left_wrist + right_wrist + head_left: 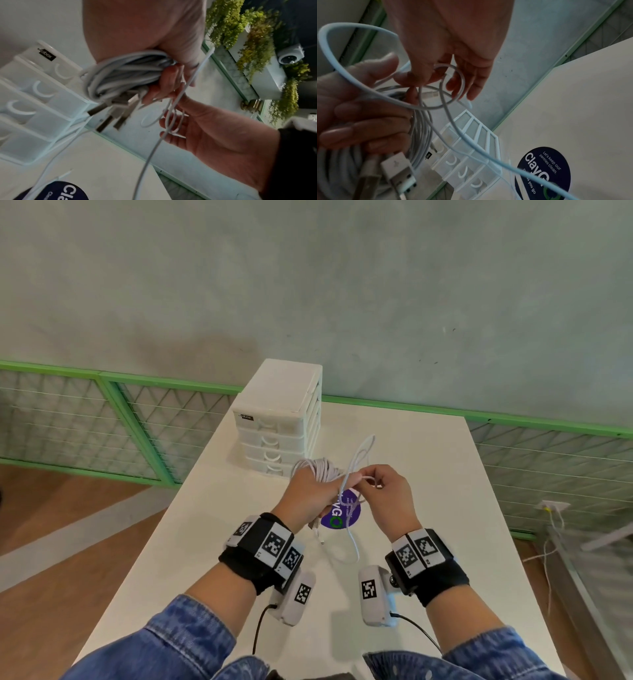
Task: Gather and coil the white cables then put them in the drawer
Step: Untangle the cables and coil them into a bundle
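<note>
Above the white table (428,474), my left hand (317,494) grips a coiled bundle of white cables (318,470); several USB plugs (111,115) stick out below its fingers (171,81). Close beside it, my right hand (368,479) pinches a loose white cable (363,450). That cable loops up past the hands and hangs down to the tabletop. In the right wrist view its fingertips (412,82) hold a small loop of the loose cable (450,86). The white drawer unit (277,419) stands just behind the hands, and all its drawers look shut.
A round purple sticker (342,515) lies on the table under the hands. A green-framed mesh railing (137,412) runs behind the table along the wall. At the right, other wires hang from a wall socket (551,506). Wooden floor lies to the left.
</note>
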`<action>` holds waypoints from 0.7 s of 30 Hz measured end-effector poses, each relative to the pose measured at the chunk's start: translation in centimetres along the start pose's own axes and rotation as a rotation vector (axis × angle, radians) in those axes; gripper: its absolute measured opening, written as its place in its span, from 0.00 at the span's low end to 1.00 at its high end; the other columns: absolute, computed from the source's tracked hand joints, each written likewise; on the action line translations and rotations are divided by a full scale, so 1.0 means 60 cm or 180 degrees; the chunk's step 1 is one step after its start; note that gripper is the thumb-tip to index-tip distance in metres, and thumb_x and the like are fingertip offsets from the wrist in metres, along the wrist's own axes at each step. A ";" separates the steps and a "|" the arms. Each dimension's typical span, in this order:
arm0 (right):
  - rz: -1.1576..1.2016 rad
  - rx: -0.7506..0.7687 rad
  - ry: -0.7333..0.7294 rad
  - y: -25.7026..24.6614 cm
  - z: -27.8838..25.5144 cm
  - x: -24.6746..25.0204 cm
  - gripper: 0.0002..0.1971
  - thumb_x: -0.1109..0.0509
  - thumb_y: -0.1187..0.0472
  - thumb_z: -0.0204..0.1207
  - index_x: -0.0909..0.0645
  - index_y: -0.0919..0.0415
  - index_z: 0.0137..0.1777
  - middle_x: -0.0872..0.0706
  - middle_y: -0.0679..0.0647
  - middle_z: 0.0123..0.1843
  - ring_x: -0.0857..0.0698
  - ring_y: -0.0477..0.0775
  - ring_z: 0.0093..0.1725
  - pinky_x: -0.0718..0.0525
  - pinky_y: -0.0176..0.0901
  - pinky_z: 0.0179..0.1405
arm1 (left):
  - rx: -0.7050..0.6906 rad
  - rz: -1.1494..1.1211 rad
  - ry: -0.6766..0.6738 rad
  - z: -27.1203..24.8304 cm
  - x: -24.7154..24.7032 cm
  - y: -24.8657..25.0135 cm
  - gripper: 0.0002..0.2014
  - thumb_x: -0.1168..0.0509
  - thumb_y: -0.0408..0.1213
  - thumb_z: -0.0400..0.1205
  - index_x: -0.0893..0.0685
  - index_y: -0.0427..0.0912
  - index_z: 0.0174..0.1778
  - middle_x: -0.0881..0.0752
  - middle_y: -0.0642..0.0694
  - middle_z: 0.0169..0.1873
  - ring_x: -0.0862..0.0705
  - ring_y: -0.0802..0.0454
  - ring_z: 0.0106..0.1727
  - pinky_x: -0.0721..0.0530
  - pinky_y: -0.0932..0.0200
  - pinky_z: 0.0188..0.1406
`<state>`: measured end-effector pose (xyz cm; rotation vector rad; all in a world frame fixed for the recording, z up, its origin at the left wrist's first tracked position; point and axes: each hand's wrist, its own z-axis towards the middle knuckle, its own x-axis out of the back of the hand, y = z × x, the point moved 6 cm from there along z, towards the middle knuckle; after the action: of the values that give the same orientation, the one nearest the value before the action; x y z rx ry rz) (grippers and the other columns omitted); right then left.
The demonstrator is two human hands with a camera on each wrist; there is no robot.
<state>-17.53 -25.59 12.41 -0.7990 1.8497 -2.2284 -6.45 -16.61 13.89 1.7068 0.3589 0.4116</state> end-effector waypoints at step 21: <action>0.0632 -0.0403 0.0097 0.017 -0.002 0.029 0.18 0.26 0.54 0.72 0.29 0.63 0.31 0.27 0.50 0.34 0.28 0.44 0.31 0.28 0.32 0.37 | 0.0925 0.0720 0.0001 0.019 0.071 -0.111 0.15 0.32 0.35 0.79 0.25 0.38 0.26 0.31 0.48 0.14 0.37 0.54 0.14 0.41 0.68 0.15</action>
<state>-19.28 -26.47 11.99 -0.5732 2.0041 -2.0312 -2.24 -14.52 7.49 2.0409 0.2338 0.5452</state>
